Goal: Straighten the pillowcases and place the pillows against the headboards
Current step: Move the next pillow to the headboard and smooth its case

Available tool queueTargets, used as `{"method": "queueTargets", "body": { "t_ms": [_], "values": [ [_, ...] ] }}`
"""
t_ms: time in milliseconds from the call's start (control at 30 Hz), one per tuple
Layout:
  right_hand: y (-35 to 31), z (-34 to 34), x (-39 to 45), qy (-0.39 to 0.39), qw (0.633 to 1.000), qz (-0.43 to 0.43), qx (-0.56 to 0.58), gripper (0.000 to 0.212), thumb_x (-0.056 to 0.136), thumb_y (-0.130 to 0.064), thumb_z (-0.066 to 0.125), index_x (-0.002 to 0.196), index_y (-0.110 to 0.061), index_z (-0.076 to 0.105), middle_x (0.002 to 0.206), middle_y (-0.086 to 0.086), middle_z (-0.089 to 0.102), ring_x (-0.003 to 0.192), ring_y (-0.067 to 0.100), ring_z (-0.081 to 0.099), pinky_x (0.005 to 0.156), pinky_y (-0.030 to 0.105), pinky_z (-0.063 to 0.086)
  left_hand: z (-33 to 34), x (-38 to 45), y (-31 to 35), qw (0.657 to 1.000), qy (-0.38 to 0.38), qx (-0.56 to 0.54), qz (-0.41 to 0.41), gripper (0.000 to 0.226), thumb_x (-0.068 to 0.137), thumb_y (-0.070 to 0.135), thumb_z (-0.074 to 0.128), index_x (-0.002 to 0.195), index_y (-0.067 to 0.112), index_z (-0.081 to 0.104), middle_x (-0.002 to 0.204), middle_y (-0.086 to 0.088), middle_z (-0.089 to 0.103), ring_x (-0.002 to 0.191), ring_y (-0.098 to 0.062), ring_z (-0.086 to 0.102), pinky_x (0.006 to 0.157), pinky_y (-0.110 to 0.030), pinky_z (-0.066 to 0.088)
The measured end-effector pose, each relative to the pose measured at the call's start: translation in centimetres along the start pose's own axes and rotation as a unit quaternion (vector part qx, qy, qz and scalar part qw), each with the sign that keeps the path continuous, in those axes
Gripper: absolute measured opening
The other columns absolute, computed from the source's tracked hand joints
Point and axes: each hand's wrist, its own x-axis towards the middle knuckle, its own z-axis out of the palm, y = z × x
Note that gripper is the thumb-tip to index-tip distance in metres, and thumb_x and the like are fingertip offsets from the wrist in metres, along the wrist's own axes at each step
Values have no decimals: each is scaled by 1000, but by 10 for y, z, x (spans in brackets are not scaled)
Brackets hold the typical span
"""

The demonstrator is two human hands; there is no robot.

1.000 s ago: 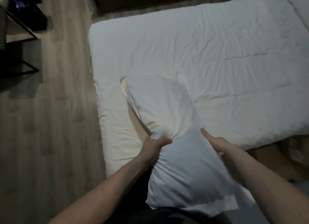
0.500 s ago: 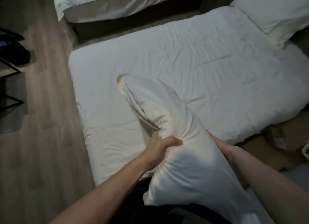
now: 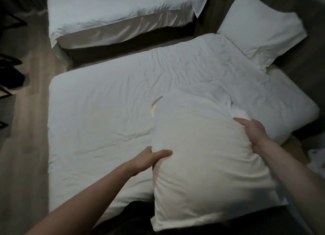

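A large white pillow (image 3: 202, 157) in a white pillowcase is held flat-faced above the near bed (image 3: 98, 111), its yellowish inner corner showing at the top left. My left hand (image 3: 149, 160) pinches its left edge, thumb on the front. My right hand (image 3: 253, 134) grips its right edge, fingers wrapped behind. A second white pillow (image 3: 262, 29) leans at the head of the near bed against the dark headboard (image 3: 309, 46) at the upper right.
A second bed (image 3: 112, 11) with white bedding stands beyond a narrow dark gap. Wooden floor (image 3: 26, 129) runs down the left, with dark furniture legs (image 3: 8, 64) at the left edge. Cardboard and clutter (image 3: 314, 157) lie by the bed's right side.
The pillow has turned from edge-on to face-on and swung right. My right hand slid up its right edge into view. My view has risen, revealing the second bed and headboard pillow.
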Motion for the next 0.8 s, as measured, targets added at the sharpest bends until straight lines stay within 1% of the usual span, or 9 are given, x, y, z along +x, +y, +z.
{"method": "queueTargets", "body": {
  "t_ms": [100, 200, 267, 367, 467, 567, 633, 700, 800],
  "values": [
    [-23, -41, 16, -9, 999, -42, 5, 26, 82, -14, 77, 107, -8, 74, 90, 4, 72, 59, 3, 68, 53, 18, 53, 18, 37, 16, 991, -27, 107, -79, 81, 78, 86, 58, 100, 10, 77, 103, -4, 79, 90, -16, 72, 102, -43, 53],
    [-45, -75, 22, -13, 997, -76, -9, 6, 84, -5, 73, 86, -11, 72, 70, -1, 65, 40, -3, 58, 38, 13, 44, 19, 76, 44, 988, 31, 100, -114, 75, 81, 85, 52, 94, 13, 73, 99, -5, 78, 86, -21, 73, 83, -36, 50],
    [-56, -100, 29, -25, 995, -98, -22, 8, 83, -3, 71, 84, -10, 70, 56, -8, 66, 40, -2, 57, 40, 12, 44, 11, 98, 72, 987, 106, 75, -90, 67, 81, 75, 61, 101, 12, 71, 107, -6, 75, 89, -23, 72, 78, -34, 50],
    [-73, -133, 46, -32, 992, -114, -38, 8, 80, -6, 76, 87, -7, 76, 58, -14, 71, 52, -1, 65, 64, 23, 53, -1, 127, 116, 978, 200, 55, -33, 55, 89, 56, 69, 113, 8, 68, 117, -8, 70, 97, -24, 71, 83, -40, 57],
    [-92, -153, 56, -39, 989, -135, -42, 8, 79, -5, 76, 87, -5, 76, 61, -11, 71, 54, 0, 65, 67, 31, 51, -9, 153, 153, 970, 237, 61, -1, 42, 89, 51, 71, 105, 12, 66, 105, -5, 64, 96, -25, 69, 85, -43, 59],
    [-113, -163, 65, -49, 986, -159, -33, 6, 80, -3, 73, 78, -8, 71, 57, -12, 68, 52, 1, 64, 62, 26, 51, -24, 180, 175, 964, 255, 78, 2, 69, 80, 57, 73, 120, 2, 65, 100, -15, 67, 91, -30, 67, 83, -40, 56],
    [-126, -168, 72, -48, 984, -168, -37, 11, 80, -3, 72, 72, -10, 68, 57, -13, 66, 54, 3, 63, 64, 26, 50, -38, 201, 182, 954, 289, 79, -21, 89, 75, 61, 75, 141, 5, 53, 131, -20, 64, 117, -37, 64, 102, -47, 54],
    [-136, -174, 81, -41, 984, -171, -34, 15, 80, -2, 72, 69, -12, 67, 66, -6, 66, 66, 11, 63, 71, 31, 48, -51, 221, 188, 946, 313, 77, -33, 92, 80, 59, 74, 152, 11, 42, 147, -17, 53, 129, -37, 58, 109, -48, 50],
    [-154, -178, 91, -45, 985, -168, -15, 13, 78, -1, 70, 69, -11, 69, 78, 4, 65, 83, 23, 61, 81, 38, 47, -68, 246, 192, 942, 328, 45, -64, 90, 88, 56, 68, 156, 7, 36, 150, -17, 50, 131, -40, 55, 106, -48, 50]
  ]
}}
